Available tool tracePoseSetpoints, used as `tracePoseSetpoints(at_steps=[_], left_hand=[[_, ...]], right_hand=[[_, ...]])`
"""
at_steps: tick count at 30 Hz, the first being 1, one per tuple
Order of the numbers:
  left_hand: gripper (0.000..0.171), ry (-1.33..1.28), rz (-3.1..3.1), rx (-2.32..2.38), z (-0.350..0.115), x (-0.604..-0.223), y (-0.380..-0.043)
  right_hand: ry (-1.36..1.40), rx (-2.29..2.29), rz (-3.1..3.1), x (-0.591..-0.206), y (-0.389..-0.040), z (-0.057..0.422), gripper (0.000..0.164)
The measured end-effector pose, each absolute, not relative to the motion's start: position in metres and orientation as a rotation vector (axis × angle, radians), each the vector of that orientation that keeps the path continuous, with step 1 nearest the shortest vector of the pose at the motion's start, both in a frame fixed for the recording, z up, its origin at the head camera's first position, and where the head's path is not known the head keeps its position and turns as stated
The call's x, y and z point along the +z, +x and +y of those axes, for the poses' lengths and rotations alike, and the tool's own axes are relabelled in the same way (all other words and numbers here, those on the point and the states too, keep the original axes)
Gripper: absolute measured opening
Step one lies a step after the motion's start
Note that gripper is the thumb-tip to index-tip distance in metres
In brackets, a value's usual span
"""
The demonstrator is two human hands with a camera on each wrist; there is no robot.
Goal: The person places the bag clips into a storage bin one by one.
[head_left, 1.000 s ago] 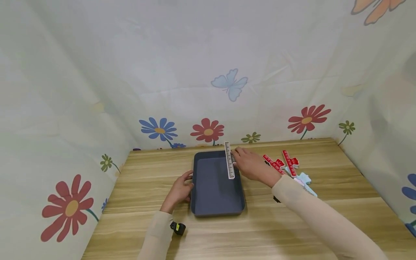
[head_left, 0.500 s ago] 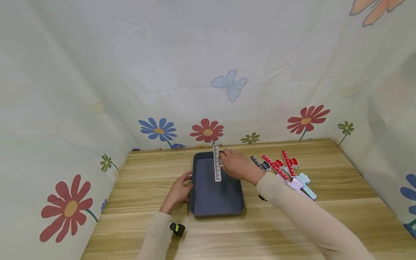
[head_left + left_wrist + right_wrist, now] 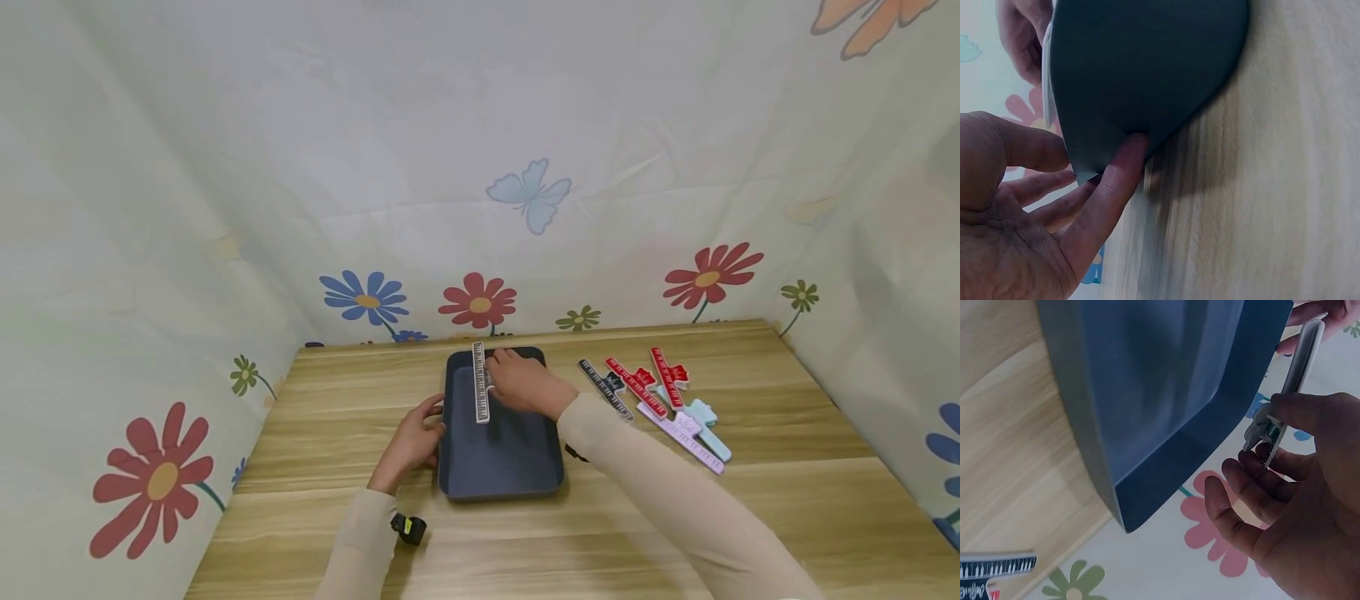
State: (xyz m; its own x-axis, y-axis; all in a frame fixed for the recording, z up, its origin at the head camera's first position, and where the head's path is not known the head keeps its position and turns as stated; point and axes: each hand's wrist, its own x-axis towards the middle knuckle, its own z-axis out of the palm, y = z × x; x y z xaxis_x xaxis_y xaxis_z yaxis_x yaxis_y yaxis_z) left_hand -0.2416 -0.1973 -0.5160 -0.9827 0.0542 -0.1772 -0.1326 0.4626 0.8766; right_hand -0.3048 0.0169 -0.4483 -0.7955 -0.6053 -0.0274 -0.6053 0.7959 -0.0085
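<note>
— Leftward over the dark tray (image 3: 502, 462) our right hand (image 3: 525, 383) has moved since the earlier frame, bringing the white clip (image 3: 481, 383) along; our left hand (image 3: 412, 435) has stayed at the tray's left side.

— How are we holding the clip?

— We pinch it by the handle behind its keyboard-patterned bar, thumb against fingers, close to the coiled spring (image 3: 1272, 430). Whether we squeeze hard enough to part it, we cannot tell.

— And on the left?

— Our fingers lie fairly straight against the tray's outer wall.

— How should the clip handle?

— Light and stiff, we'd judge, probably smooth plastic that could slip if we took it by the bar's flat face. The handle looks our best hold, though a hard press there would likely spring it open.

— Fragile?

— Not very, we think. It hangs above the tray's floor, well apart from the black clip (image 3: 606, 390) and two red clips (image 3: 635, 387) lying to the right.
</note>
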Motion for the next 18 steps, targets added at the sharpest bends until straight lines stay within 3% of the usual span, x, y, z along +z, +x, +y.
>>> tracePoseSetpoints(at_steps=[18], left_hand=[[0.056,-0.088,2.527,1.522,-0.197,-0.515,-0.242]], right_hand=[[-0.847,0.147,2.793,-0.471,-0.317,-0.018,0.057]])
